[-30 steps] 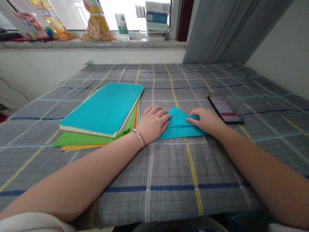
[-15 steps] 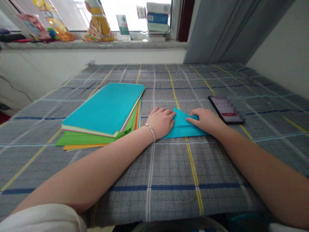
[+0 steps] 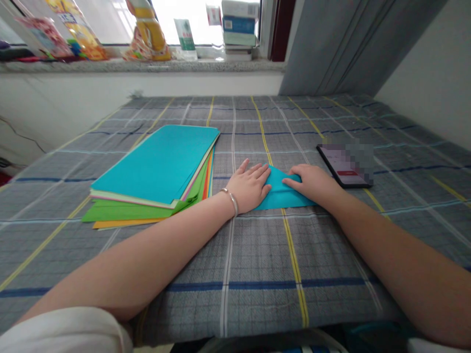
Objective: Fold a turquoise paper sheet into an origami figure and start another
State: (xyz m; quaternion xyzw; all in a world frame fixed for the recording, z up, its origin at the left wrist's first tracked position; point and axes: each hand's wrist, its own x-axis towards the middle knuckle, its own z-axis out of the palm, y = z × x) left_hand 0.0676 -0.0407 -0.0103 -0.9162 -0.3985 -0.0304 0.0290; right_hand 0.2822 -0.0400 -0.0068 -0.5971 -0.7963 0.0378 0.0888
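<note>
A folded teal paper (image 3: pixel 281 193) with a pointed top lies flat on the grey checked cloth (image 3: pixel 257 255). My left hand (image 3: pixel 250 186), a bracelet on its wrist, rests flat on the paper's left side with its fingers stretched out together. On the paper's right side my right hand (image 3: pixel 312 182) presses down, fingers extended and pointing left. Neither hand grips anything. A stack of coloured paper sheets (image 3: pixel 158 174), teal on top with green and orange below, sits just left of my left hand.
A dark phone (image 3: pixel 344 166) lies face up right of my right hand. At the back, the window sill (image 3: pixel 147 66) holds snack bags and boxes. A grey curtain (image 3: pixel 349 44) hangs at the back right beside a white wall.
My left hand has slid rightward and up across the folded paper, covering more of its left side, and its fingers have flattened. My right hand has hardly moved.
</note>
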